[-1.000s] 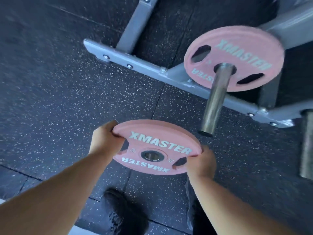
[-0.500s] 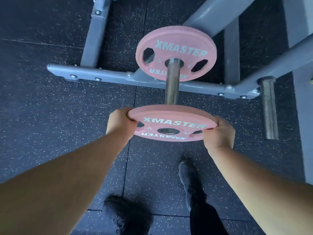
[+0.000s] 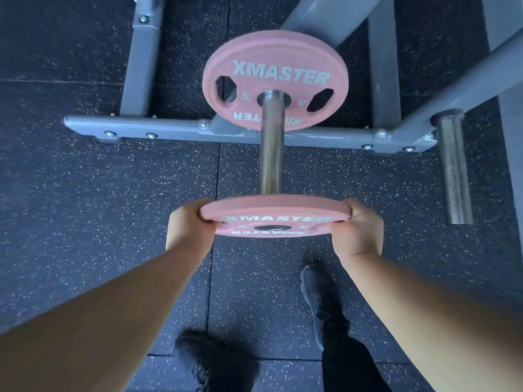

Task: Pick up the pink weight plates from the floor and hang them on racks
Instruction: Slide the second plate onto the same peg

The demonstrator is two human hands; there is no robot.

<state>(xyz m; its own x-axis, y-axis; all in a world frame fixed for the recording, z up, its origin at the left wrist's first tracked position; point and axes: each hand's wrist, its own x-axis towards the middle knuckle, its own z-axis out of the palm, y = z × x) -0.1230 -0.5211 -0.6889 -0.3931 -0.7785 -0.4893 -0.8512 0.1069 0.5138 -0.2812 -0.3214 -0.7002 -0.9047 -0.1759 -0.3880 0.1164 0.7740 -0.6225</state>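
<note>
You hold one pink plate (image 3: 276, 215) by its rim, your left hand (image 3: 188, 230) closed on the left edge and your right hand (image 3: 358, 229) closed on the right edge, both grasping it firmly. The landmark here is the steel peg (image 3: 271, 142) of the grey rack (image 3: 175, 131). One second ago the plate was low and to the left of the peg's tip, with its face turned up to you; now it stands directly in front of the tip, tilted so that you see mostly its upper rim. This means the alignment is nearly finished (the centre hole seems to face the peg, but the tip itself is hidden behind the plate, so I cannot tell if it has already entered). A second pink plate (image 3: 276, 77) hangs already at the far end of the same peg, near the frame. Another bare peg (image 3: 452, 168) stands to the right. I judge your next move is to push the plate along the peg, keeping it square so the hole does not catch
</note>
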